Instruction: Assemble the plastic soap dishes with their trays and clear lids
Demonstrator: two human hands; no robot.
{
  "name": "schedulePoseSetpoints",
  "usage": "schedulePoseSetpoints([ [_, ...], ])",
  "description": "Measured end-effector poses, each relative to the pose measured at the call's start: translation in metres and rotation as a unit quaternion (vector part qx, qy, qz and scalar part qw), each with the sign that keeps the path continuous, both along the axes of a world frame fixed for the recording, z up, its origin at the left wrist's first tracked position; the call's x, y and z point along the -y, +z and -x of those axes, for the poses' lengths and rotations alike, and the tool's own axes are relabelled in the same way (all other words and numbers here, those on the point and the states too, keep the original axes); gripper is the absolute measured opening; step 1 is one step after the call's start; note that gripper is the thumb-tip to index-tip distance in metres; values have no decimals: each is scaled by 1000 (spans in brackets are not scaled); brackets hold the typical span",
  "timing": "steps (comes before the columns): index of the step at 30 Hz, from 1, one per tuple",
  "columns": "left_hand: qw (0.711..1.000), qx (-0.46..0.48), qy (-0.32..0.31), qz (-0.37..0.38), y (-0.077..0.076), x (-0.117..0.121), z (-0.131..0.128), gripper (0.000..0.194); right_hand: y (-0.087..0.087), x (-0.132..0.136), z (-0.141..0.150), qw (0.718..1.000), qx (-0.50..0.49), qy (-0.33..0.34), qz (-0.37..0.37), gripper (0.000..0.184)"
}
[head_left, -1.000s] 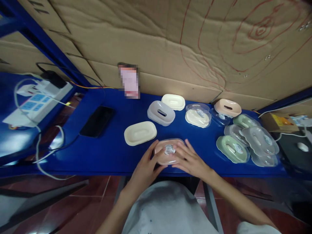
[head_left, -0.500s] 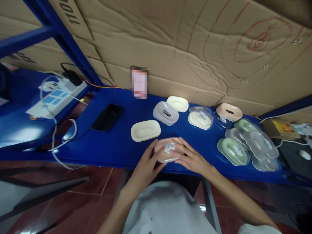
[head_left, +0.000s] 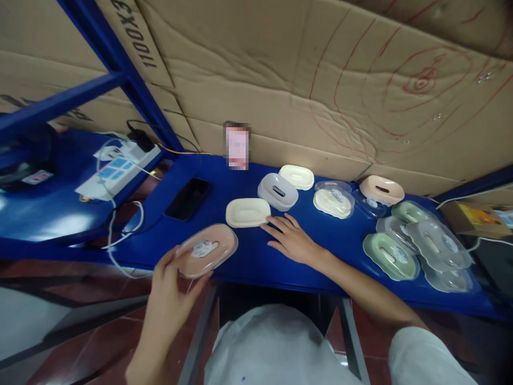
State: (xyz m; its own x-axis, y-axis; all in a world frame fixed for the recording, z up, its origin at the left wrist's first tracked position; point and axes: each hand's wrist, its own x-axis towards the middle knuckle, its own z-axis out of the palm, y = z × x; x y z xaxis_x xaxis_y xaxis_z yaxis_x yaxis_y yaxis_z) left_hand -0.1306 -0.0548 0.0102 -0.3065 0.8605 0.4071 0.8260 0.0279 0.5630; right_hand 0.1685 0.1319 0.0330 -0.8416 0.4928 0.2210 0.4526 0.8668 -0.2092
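Observation:
My left hand [head_left: 172,289] grips a pink soap dish [head_left: 222,246] with a round label on its clear cover, tilted at the table's front edge. My right hand [head_left: 290,238] has its fingers spread, palm down; the fingertips are at the right end of a cream oval dish [head_left: 244,213], and I cannot tell if they touch it. Behind that dish sits a lilac soap dish [head_left: 286,199] with a slot in its middle. Another cream dish [head_left: 298,176] lies farther back. To the right are a cream dish under a clear cover [head_left: 332,202] and an uncovered pink dish [head_left: 380,188].
Green and clear-covered dishes [head_left: 390,256] are piled at the right of the blue table [head_left: 240,262]. A black phone [head_left: 187,199] lies at the left, near a power strip [head_left: 120,174] with loose cables. Cardboard [head_left: 256,69] walls off the back.
My left hand has carried the pink soap dish to the left, off the spot where both hands held it. My right hand has let go and moved toward the cream dish.

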Motion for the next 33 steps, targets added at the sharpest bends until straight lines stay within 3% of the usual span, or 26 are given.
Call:
schedulePoseSetpoints([
  [3, 1000, -12, 23, -3, -3, -20, 0, 68, 3, 17, -24, 999, -1, -36, -15, 35],
  [7, 999, -40, 29, 5, -1, -69, -21, 69, 15, 40, -65, 997, -28, -69, 11, 34],
  [11, 996, -75, 35, -43, 16, -98, -58, 63, 29, 24, -65, 988, -100, -115, 30, 35],
  [13, 994, -85, -32, -62, 22, -94, -80, 55, 30, -2, -47, 982, -125, -138, 30, 39],
  [16, 974, -110, -199, -16, 18, -74, -105, 41, 23, -47, -17, 983, -107, -148, 23, 52],
  [20, 965, -65, -256, 5, 2, -44, -107, 21, 14, -73, -10, 986, -81, -140, 37, 41],
  [23, 963, -12, -269, 16, -5, -33, -93, 16, 12, -51, -42, 981, -132, -144, 3, 40],
  [28, 959, 34, -271, 77, -5, -47, -86, 42, 9, 23, -106, 981, -109, -138, -82, 57],
  [31, 939, 27, -329, 95, -3, -66, -97, 52, 9, 55, -121, 964, -122, -202, -126, 64],
  [33, 932, 20, -349, 97, -2, -75, -105, 60, 13, 69, -121, 962, -131, -212, -114, 63],
])
